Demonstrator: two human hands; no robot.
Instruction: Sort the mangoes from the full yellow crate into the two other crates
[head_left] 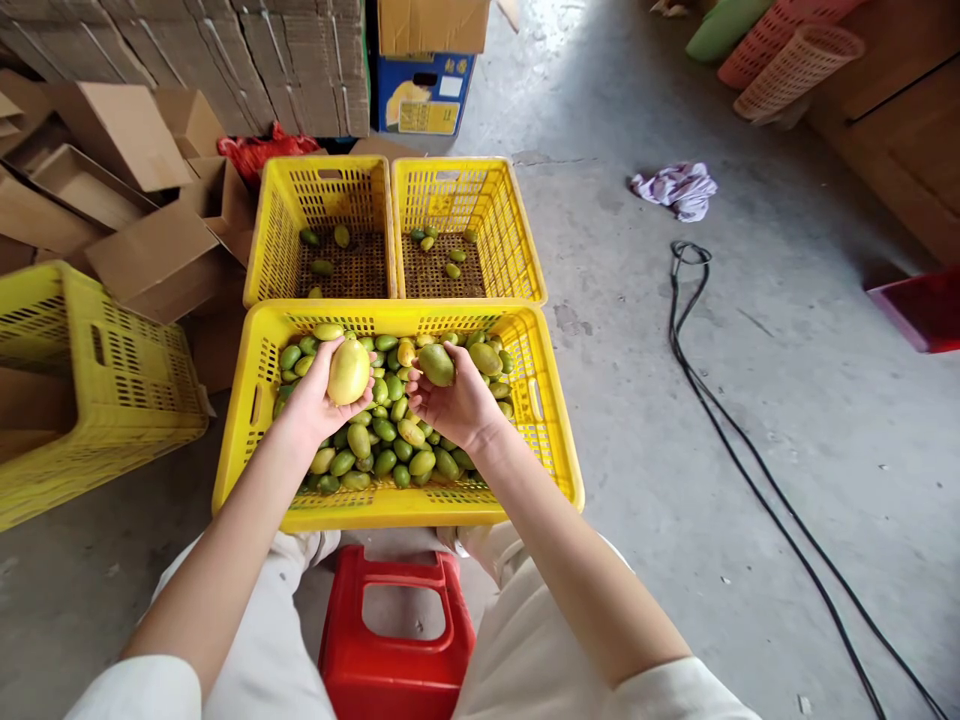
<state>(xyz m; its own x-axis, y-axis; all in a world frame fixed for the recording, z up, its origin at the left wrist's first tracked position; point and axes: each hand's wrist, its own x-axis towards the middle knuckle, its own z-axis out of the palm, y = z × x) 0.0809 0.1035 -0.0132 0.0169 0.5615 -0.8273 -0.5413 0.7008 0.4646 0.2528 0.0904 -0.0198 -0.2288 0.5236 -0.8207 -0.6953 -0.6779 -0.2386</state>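
Observation:
My left hand (327,392) holds a large pale-yellow oval fruit (349,372), its fingers curled beneath. In my right hand (454,400) is a smaller green oval fruit (436,365), gripped between thumb and fingers. Both hands are above a yellow plastic crate (397,512) holding many green and yellowish oval fruits (384,430). The exact kind of fruit is unclear.
Two yellow crates (324,172) (517,240), each with several fruits, stand behind. A red stool (394,665) is between my legs. Cardboard boxes (161,245) and another yellow crate (127,370) lie left. A black cable (701,385) and crumpled cloth (679,190) lie right.

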